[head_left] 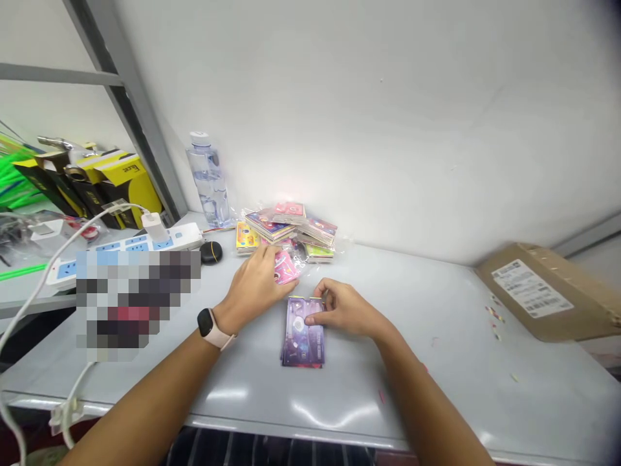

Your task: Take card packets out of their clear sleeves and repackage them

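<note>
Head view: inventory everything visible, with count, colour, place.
Card stack: one, purple-topped, front centre
Pink pack: one, pink, in left hand
Other packs: several, multicoloured, heaped by wall
Bottle: one, clear, behind
Case: one, black, left
Power strip: one, white-blue, left
Charger: one, white, in strip
Cable: white, left, count unclear
Boxes: several, black-yellow, far left
Carton: one, brown, right
Table: one, grey, beneath
Pixelated patch: unreadable
Watch: one, black-pink, left wrist
Left hand, right hand: one each, centre

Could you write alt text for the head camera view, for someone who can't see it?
A person's right hand touches a purple-topped card stack on a grey table, while the left hand touches a pink card near bagged card bundles and a clear bottle.
</note>
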Motion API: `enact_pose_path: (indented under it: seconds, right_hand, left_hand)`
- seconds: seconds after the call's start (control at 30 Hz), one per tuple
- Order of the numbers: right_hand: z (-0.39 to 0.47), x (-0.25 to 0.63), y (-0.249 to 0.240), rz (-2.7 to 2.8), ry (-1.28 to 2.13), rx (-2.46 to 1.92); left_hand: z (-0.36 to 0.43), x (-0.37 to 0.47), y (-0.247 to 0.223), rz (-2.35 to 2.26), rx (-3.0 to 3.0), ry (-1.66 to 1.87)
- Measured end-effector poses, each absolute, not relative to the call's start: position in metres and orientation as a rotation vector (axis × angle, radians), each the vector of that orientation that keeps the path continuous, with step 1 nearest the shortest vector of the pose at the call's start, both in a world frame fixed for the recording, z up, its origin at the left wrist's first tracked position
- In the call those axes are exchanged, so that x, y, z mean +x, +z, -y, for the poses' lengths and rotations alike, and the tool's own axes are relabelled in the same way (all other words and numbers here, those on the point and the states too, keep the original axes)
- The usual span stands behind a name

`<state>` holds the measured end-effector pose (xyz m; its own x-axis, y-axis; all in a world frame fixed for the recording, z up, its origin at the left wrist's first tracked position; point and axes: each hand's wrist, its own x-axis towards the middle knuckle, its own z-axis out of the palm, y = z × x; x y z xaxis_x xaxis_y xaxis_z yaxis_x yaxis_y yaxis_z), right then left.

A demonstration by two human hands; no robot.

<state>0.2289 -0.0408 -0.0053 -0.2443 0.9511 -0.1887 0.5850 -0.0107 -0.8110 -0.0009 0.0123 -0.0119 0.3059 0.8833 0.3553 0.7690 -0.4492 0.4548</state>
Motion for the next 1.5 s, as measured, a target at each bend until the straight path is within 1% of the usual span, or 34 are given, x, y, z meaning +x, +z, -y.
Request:
enact_pose_path:
  seconds: [0.2, 0.27, 0.37, 0.5, 0.63, 0.77, 0.87, 1.0, 1.5]
  right_hand:
    - [0.039, 0.235, 0.0, 1.537, 1.472, -1.329]
    - [0.039, 0.237, 0.004, 1.466, 1.519, -1.268]
    - [0.038, 0.241, 0.011, 1.408, 1.415, -1.247]
    - [0.035, 0.248, 0.016, 1.274, 1.118, -1.232]
    - [0.029, 0.251, 0.011, 0.963, 0.797, -1.152]
    - [0.028, 0.245, 0.005, 0.846, 0.621, -1.201]
    - [0.03, 0.236, 0.003, 0.879, 0.619, -1.231]
    - [0.032, 0.229, 0.003, 0.869, 0.71, -1.233]
    - [0.033, 0.224, -0.002, 0.784, 0.831, -1.282]
  left_hand:
    - [-0.011, 0.0, -0.01, -1.529, 2.36, 0.853]
    - [-0.011, 0.0, -0.009, -1.527, 2.354, 0.841]
    - [-0.01, 0.0, -0.007, -1.519, 2.341, 0.833]
    - [-0.01, 0.0, -0.008, -1.496, 2.317, 0.857]
    - [-0.011, -0.001, -0.009, -1.406, 2.369, 0.885]
    - [-0.011, -0.001, -0.008, -1.299, 2.437, 0.89]
    - [-0.01, -0.001, -0.009, -1.252, 2.458, 0.881]
    - [-0.01, -0.001, -0.01, -1.253, 2.489, 0.892]
    - [-0.012, 0.0, -0.013, -1.187, 2.476, 0.966]
